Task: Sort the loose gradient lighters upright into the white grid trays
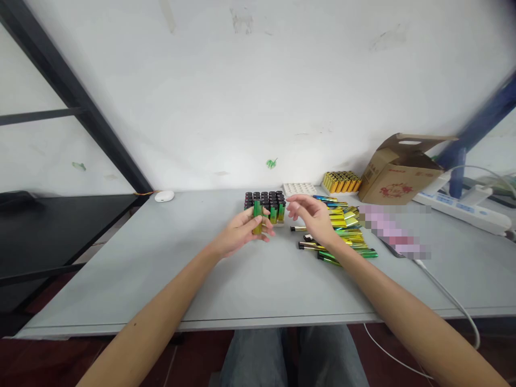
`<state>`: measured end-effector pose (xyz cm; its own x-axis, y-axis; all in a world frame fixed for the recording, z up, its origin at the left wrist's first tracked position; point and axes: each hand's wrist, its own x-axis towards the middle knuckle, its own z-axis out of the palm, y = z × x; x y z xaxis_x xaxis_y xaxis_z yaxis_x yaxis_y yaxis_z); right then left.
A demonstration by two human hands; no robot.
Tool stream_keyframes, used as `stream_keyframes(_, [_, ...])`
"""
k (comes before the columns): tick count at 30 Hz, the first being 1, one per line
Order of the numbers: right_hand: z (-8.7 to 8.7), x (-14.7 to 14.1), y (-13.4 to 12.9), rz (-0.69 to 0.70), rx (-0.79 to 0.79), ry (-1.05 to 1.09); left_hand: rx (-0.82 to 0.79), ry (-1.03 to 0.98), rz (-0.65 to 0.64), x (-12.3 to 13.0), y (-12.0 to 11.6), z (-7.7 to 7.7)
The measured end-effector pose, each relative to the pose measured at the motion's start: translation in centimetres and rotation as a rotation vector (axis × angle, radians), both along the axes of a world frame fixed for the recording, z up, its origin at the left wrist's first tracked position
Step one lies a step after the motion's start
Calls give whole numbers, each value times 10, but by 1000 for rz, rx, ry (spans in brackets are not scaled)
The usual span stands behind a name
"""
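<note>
A green-and-gold lighter [257, 217] is gripped by the left hand [241, 232], pinched between thumb and fingers, with its long axis close to upright. It is held just in front of a block of black-topped lighters [265, 206] standing packed together on the grey table [121, 290]; whether it touches the block cannot be told from this view. The left hand is clearly the nearer hand. The right hand [312, 219] is open, fingers spread, nothing gripped, and is held to the right of the lighter with a gap between them. It is raised over the edge of a loose heap of gold and green lighters [346, 231], which lie mostly on their sides. Behind the block are a white holed tray [299, 189] and a packed group of yellow lighters [341, 181]. A cardboard box [401, 171] and a white power strip [459, 212] are further right.
</note>
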<state>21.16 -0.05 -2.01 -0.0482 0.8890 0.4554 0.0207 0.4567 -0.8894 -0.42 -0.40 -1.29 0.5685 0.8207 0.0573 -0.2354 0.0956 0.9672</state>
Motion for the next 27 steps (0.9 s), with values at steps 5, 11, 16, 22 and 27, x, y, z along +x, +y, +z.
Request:
stream_keyframes(5, [1, -10, -13, -28, 144, -173, 26, 108, -148, 10, -9, -7])
stream_keyframes(11, [-8, -13, -12, -24, 105, -265, 136, 189, -170, 13, -8, -14])
stream_keyframes(16, [-10, -15, -8, 11, 28, -106, 124, 223, -44, 15, -5, -17])
stream_keyframes(22, [-1, -4, 0, -132, 1, 139, -151, 223, 41, 8, 4, -16])
stream_keyframes(27, [-8, 5, 10, -221, 29, 75, 45, 290, 231, 0, 8, -6])
